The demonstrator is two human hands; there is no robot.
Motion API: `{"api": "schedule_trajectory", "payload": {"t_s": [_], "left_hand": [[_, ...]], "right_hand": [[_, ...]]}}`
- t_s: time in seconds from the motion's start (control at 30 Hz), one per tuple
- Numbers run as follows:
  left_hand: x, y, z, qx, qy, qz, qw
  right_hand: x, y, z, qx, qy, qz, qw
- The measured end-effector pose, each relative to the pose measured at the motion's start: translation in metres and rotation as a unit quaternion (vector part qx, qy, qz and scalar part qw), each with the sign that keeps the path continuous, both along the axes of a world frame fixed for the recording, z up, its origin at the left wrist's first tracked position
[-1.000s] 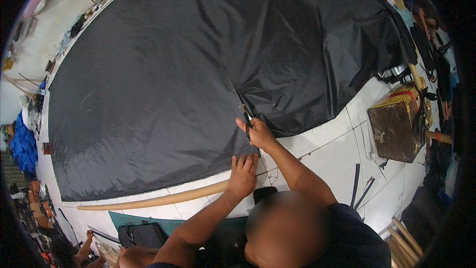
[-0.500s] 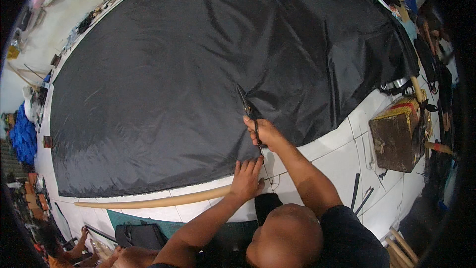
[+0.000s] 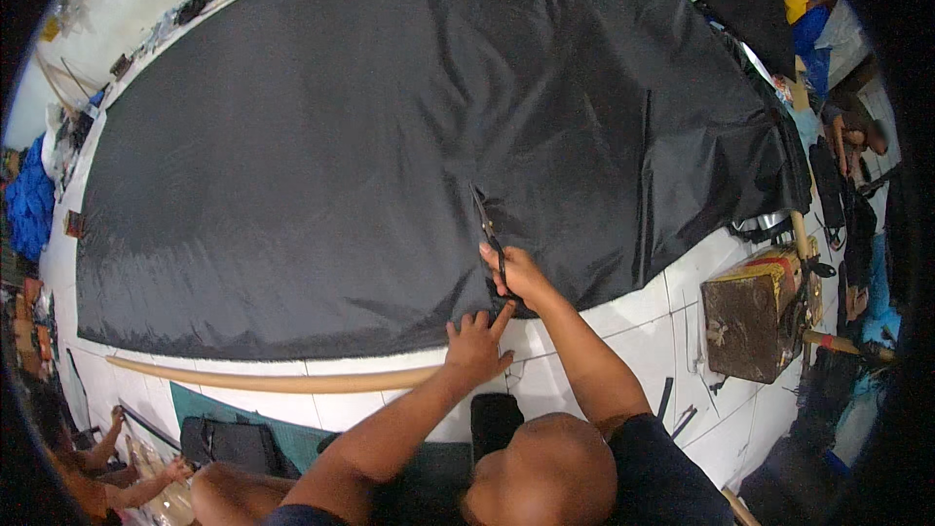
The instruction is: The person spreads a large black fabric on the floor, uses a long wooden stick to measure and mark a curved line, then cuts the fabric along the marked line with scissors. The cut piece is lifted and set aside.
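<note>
A large sheet of shiny black fabric [image 3: 292,175] is spread over the white tiled floor, with creases running through its middle and right. My right hand [image 3: 521,278] is closed round the black handles of a pair of scissors [image 3: 489,226], the blades pointing away from me over the fabric. Just inside the near edge, my left hand [image 3: 477,346] rests with its fingers spread on the fabric. Its index finger reaches toward the scissor handles. Whether the blades are cutting through the cloth cannot be made out.
Along the near edge lies a long tan pole [image 3: 263,380], partly behind my left forearm. A worn brown box [image 3: 750,321] stands on the right. Another person's hand [image 3: 180,468] shows at the lower left, another person [image 3: 857,131] at the far right. Blue fabric [image 3: 29,200] is heaped at the left.
The whole view has shifted, so the fabric and box sit further left. My left fingers are spread wider than before. The scissors stay in my right hand.
</note>
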State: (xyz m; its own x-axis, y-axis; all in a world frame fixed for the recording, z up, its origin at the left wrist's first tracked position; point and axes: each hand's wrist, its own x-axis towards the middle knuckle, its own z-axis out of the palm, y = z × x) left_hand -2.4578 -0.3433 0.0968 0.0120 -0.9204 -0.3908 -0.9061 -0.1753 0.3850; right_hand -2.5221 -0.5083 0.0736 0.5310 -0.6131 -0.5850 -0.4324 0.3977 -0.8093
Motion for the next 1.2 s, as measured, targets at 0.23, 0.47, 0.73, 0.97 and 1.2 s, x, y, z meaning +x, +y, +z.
{"api": "schedule_trajectory", "payload": {"t_s": [0.23, 0.47, 0.73, 0.97, 1.2], "left_hand": [[-0.001, 0.008, -0.005, 0.004, -0.016, -0.033, 0.999], [0.002, 0.011, -0.006, 0.004, -0.014, -0.063, 0.998], [0.001, 0.018, -0.017, -0.012, -0.028, -0.073, 0.997], [0.001, 0.017, -0.016, -0.011, -0.027, -0.058, 0.998], [0.003, 0.014, -0.012, 0.029, -0.022, -0.071, 0.997]], "right_hand": [[0.012, 0.008, -0.007, 0.024, -0.044, -0.059, 0.997], [0.036, 0.012, -0.014, -0.04, 0.006, -0.097, 0.994], [0.062, -0.028, -0.026, -0.051, -0.012, -0.11, 0.992], [0.089, -0.057, -0.03, -0.07, -0.013, -0.117, 0.99], [0.129, -0.111, -0.032, -0.083, -0.011, -0.107, 0.991]]}}
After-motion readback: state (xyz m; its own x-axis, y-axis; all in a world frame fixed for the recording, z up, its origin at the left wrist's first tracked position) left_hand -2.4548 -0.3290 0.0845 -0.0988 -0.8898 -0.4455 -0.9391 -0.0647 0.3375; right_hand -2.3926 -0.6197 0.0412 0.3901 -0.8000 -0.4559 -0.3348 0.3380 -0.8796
